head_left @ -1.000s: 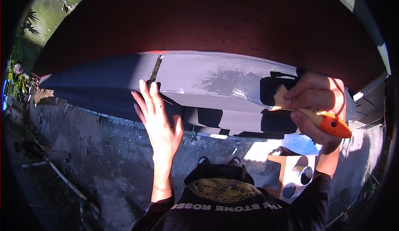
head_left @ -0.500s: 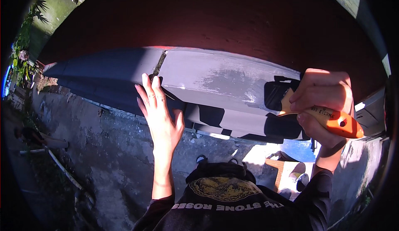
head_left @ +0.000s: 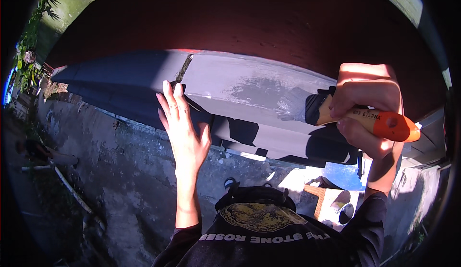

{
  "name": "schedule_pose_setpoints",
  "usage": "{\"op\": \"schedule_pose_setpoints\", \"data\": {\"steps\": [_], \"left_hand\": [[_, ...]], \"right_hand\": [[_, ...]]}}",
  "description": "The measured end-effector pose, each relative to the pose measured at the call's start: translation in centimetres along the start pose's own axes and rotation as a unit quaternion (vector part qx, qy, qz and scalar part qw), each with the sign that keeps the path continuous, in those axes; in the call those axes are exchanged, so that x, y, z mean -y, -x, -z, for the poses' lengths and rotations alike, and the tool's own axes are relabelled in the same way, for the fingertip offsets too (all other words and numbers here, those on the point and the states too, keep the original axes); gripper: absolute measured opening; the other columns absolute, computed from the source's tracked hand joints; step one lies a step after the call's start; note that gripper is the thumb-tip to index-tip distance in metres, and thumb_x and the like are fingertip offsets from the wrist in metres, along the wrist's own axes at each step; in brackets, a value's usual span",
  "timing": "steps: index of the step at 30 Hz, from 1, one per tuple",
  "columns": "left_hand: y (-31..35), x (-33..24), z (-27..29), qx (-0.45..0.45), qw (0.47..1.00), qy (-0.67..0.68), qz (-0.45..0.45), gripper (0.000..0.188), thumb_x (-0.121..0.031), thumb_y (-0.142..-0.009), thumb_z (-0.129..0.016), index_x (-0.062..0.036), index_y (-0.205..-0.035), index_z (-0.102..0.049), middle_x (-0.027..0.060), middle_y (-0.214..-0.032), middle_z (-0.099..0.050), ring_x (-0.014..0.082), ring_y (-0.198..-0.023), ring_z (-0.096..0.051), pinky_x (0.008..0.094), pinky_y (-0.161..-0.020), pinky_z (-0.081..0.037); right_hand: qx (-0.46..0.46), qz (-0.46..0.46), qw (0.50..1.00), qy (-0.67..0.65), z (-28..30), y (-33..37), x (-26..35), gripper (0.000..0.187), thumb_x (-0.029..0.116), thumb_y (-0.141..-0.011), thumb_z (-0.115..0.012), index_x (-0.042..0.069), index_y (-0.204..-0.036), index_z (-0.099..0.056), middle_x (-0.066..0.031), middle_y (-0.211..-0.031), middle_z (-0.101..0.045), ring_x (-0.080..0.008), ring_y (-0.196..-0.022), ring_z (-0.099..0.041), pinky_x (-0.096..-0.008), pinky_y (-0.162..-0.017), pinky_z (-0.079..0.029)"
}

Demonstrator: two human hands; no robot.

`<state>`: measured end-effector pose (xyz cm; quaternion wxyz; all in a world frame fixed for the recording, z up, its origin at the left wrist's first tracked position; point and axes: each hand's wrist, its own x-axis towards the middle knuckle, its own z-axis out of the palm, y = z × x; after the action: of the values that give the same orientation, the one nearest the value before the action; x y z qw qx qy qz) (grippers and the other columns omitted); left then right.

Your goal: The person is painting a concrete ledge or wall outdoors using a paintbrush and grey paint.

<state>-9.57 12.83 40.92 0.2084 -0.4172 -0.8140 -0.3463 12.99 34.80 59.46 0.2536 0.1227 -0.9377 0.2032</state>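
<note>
In my right hand (head_left: 372, 101) is a paintbrush (head_left: 367, 119) with a wooden and orange handle, its fingers closed round it. The brush's pale bristles (head_left: 293, 106) press against the grey ledge (head_left: 216, 72), beside a darker, wet-looking patch (head_left: 259, 90). My left hand (head_left: 180, 115) is open with fingers stretched out, its fingertips by the lower end of a dark crack (head_left: 184, 68) across the ledge. Whether those fingertips touch the surface I cannot tell.
A dark red surface (head_left: 230, 17) rises beyond the ledge. Below lies rough concrete ground (head_left: 125, 171). Near my right arm stand a brown-edged stand (head_left: 314, 197) and a small container (head_left: 345, 213). At the far left are plants (head_left: 29, 58) and pale poles (head_left: 72, 192).
The brush has moved slightly up and left with my right hand, and its bristles now show lighter on the ledge. My left hand has barely shifted.
</note>
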Motion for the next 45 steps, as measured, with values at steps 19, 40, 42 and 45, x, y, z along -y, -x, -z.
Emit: {"op": "schedule_pose_setpoints", "data": {"steps": [19,40,42,45], "left_hand": [[0.2,-0.2,-0.4,-0.008,1.000,0.002,0.009,0.106,0.004,-0.073,-0.068,-0.0120,-0.164,-0.017,0.0196,-0.171,-0.009,0.0506,-0.155,-0.009,0.0695,-0.119,-0.018],[0.4,-0.1,-0.3,-0.005,0.999,-0.019,0.031,0.107,0.007,-0.071,-0.065,-0.0104,-0.164,-0.015,0.0192,-0.171,-0.009,0.0503,-0.155,-0.010,0.0683,-0.120,-0.019],[0.2,-0.4,-0.4,-0.006,1.000,-0.011,0.023,0.108,0.007,-0.071,-0.066,-0.0105,-0.164,-0.015,0.0192,-0.171,-0.009,0.0503,-0.155,-0.010,0.0682,-0.120,-0.019],[0.2,-0.2,-0.4,-0.023,1.000,-0.007,0.018,0.108,0.006,-0.071,-0.066,-0.0108,-0.164,-0.015,0.0190,-0.171,-0.008,0.0499,-0.155,-0.010,0.0681,-0.120,-0.019]], "right_hand": [[-0.099,0.039,0.994,0.010,-2.1,-2.3,1.4,0.024,0.011,-0.062,-0.071,0.001,-0.084,-0.073,-0.0137,-0.083,-0.070,-0.0222,-0.072,-0.067,-0.0310,-0.066,-0.055],[-0.061,0.008,0.998,0.013,-1.9,2.6,-0.5,0.025,0.017,-0.060,-0.069,0.003,-0.081,-0.070,-0.0107,-0.079,-0.067,-0.0214,-0.065,-0.064,-0.0308,-0.059,-0.053],[-0.046,-0.007,0.997,0.068,0.8,4.4,0.2,0.025,0.019,-0.057,-0.067,0.004,-0.077,-0.066,-0.0096,-0.078,-0.065,-0.0202,-0.063,-0.062,-0.0303,-0.057,-0.051],[0.037,-0.053,0.995,0.080,4.5,4.8,1.2,0.020,0.022,-0.062,-0.066,0.006,-0.074,-0.064,-0.0072,-0.077,-0.062,-0.0183,-0.063,-0.061,-0.0288,-0.056,-0.049]]}}
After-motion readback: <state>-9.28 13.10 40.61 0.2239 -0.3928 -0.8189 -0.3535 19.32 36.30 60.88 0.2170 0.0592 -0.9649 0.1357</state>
